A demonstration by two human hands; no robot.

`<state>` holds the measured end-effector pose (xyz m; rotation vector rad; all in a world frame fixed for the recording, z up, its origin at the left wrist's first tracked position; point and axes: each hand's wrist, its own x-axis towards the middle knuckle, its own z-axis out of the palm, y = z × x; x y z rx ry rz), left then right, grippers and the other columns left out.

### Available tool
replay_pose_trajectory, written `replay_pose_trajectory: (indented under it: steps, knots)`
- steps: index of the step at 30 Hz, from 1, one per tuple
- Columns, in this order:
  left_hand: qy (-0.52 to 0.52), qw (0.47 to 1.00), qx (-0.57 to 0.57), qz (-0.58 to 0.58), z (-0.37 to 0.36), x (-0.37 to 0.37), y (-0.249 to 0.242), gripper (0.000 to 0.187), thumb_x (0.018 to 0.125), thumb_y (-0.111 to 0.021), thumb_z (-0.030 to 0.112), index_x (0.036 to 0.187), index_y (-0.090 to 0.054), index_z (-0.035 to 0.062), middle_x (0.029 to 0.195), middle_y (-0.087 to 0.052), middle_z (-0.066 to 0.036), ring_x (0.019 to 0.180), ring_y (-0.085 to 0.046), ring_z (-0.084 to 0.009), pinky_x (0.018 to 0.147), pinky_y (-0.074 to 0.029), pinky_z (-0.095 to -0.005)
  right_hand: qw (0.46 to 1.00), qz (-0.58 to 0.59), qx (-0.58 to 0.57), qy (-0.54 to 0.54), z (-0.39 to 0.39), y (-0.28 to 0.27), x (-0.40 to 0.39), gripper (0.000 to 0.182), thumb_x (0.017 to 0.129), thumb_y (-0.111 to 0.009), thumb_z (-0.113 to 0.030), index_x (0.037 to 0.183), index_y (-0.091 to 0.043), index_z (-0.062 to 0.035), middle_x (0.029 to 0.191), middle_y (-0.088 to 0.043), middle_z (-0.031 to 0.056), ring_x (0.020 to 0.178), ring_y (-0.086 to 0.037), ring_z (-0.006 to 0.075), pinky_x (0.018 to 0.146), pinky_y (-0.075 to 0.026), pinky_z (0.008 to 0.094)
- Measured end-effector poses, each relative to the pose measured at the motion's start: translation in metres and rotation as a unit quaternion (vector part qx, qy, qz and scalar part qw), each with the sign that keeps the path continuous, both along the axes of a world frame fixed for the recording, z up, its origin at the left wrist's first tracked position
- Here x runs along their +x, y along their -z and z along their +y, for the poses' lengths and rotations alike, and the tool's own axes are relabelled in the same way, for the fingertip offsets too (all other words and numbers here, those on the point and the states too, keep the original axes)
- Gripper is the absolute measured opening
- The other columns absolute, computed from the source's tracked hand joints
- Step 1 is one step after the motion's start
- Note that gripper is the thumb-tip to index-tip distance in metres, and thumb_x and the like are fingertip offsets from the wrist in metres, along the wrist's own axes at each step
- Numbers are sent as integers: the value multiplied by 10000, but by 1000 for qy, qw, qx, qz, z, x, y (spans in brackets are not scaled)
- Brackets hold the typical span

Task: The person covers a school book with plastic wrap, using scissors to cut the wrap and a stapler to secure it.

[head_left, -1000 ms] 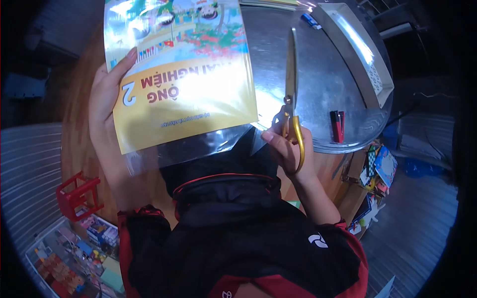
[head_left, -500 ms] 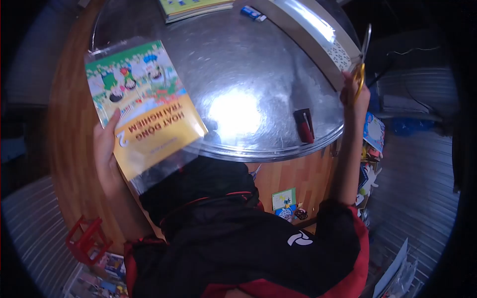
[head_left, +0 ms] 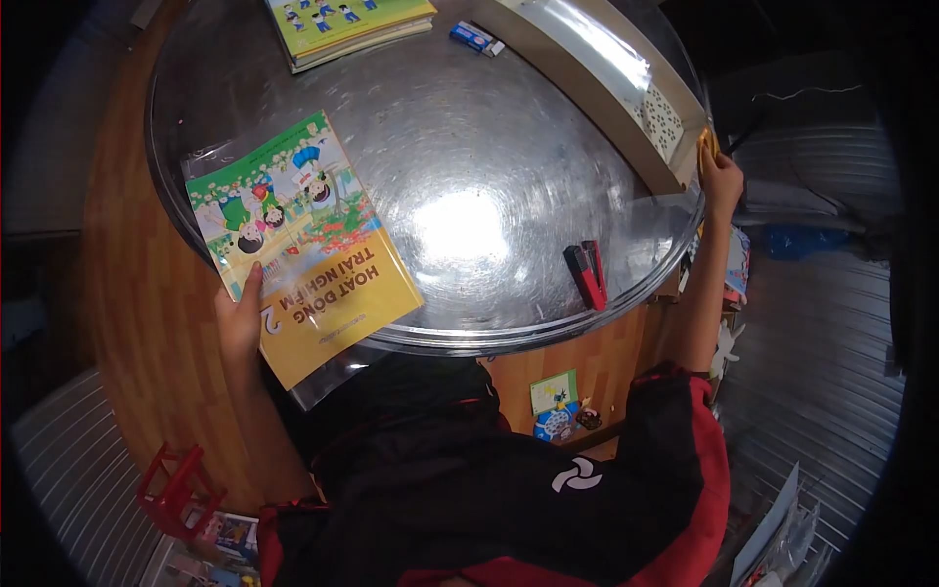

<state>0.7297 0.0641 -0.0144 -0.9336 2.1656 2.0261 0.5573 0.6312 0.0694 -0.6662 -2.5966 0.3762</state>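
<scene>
My left hand (head_left: pixel 241 318) grips the lower left edge of a yellow and green book (head_left: pixel 318 249), its thumb on the cover. Clear plastic sticks out past the book's edges. The book is over the near left rim of the round metal table (head_left: pixel 411 127). At the table's right edge, my right hand (head_left: pixel 722 181) is closed on the yellow handles of the scissors (head_left: pixel 706 144), whose blades are hardly visible. Beside that hand is the end of a long cardboard tray (head_left: pixel 668 181).
A red and black stapler (head_left: pixel 587 277) lies near the table's front right edge. Farther back are a stack of books (head_left: pixel 347 24) and a small blue box (head_left: pixel 476 39). A red stool (head_left: pixel 179 491) stands on the floor at lower left.
The scissors have come down from upright beside the tray to the table's right edge, still in my right hand. The view has shifted, and the book sits slightly lower and farther right in it.
</scene>
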Motion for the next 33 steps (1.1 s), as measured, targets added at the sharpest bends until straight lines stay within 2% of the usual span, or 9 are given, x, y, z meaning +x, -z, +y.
replay_pose_trajectory:
  steps: [6,8,10,12,13,17,21,31,33]
  knots:
    - [-37,986,-108,125,8,3,15,282,828,-545,182,1005,-508,-34,937,-584,-104,825,-539,-130,721,-429,-260,996,25,6,-82,-66,7,37,422,721,-595,-369,859,-602,30,732,-610,164,680,-601,260,624,-446,321]
    - [-41,976,-175,124,14,7,12,302,835,-529,217,1001,-498,-33,931,-586,-127,819,-556,-146,693,-438,-268,983,65,-67,-157,-114,17,65,356,738,-625,-283,926,-587,17,721,-602,114,646,-582,173,612,-437,255]
    - [-62,959,-268,63,31,8,-8,350,837,-511,239,1045,-477,-40,916,-584,-159,807,-582,-199,677,-448,-302,957,62,-154,-239,-154,39,89,287,760,-612,-171,960,-566,30,812,-586,120,683,-574,189,628,-439,270]
    - [-76,906,-386,157,30,11,9,389,837,-494,236,1097,-452,-50,894,-571,-177,805,-582,-261,691,-447,-337,953,11,-141,-267,-185,49,107,284,762,-608,-150,972,-560,34,848,-571,124,696,-570,198,635,-439,277]
    - [-65,901,-423,63,37,15,-9,408,834,-488,203,1148,-425,-50,979,-523,-189,847,-557,-296,722,-441,-350,951,-36,-117,-284,-194,53,113,282,764,-603,-129,985,-554,39,885,-556,127,709,-565,206,643,-439,283]
    - [-16,913,-397,98,42,40,-4,421,835,-475,181,1175,-397,-56,1157,-380,-207,1013,-443,-322,839,-382,-350,956,-18,-92,-278,-196,73,118,297,747,-612,-141,994,-565,17,911,-537,141,789,-536,239,696,-420,304]
    - [-38,902,-419,93,46,55,3,415,828,-465,143,1171,-396,-79,1127,-398,-204,1043,-403,-321,888,-328,-365,957,10,13,-290,-195,77,115,296,744,-608,-142,1001,-571,-1,920,-530,148,857,-495,275,762,-390,337]
    - [-37,883,-444,147,37,54,-17,324,790,-542,148,1041,-517,-55,1016,-506,-175,923,-498,-250,794,-394,-316,963,-19,56,-261,-198,77,114,284,734,-608,-179,970,-591,-21,956,-523,151,884,-467,297,792,-376,344]
    - [-74,985,-150,53,23,48,-19,250,782,-582,137,930,-554,-63,820,-589,-94,751,-554,-125,681,-424,-231,962,3,81,-260,-205,68,127,280,736,-604,-178,966,-590,-19,956,-528,149,886,-470,298,791,-377,341]
